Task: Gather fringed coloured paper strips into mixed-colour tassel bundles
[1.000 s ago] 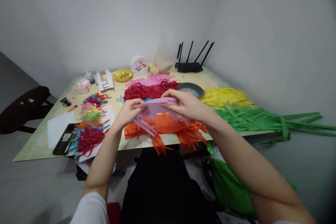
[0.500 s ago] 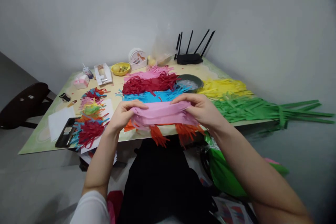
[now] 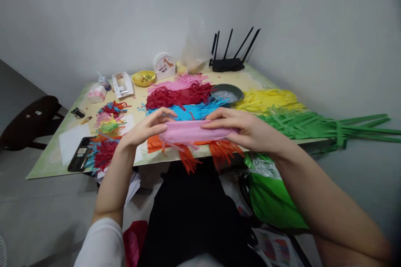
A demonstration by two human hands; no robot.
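A folded band of pink crepe paper (image 3: 194, 132) is stretched level between my hands, above the near edge of the table. My left hand (image 3: 147, 126) pinches its left end between thumb and fingers. At the right end, my right hand (image 3: 241, 127) has its fingers over the top of the paper, thumb hidden. A few pink strips hang below the band. Under it lies orange fringed paper (image 3: 188, 160), its strips drooping over the table edge. Just beyond are blue fringe (image 3: 181, 112), dark red fringe (image 3: 180, 95) and pink fringe (image 3: 184, 82).
Yellow fringe (image 3: 272, 100) and tied green strips (image 3: 300, 125) lie to the right, beside a dark bowl (image 3: 232, 91). Small multicoloured tassels (image 3: 108, 123) and a black phone (image 3: 79, 156) are on the left. A router (image 3: 227, 64) stands at the back. A green bag (image 3: 272, 200) sits below.
The pink paper has gone from a loose, draping piece to a narrower, flatter folded band. My right hand has moved slightly right and its fingers have shifted over the paper.
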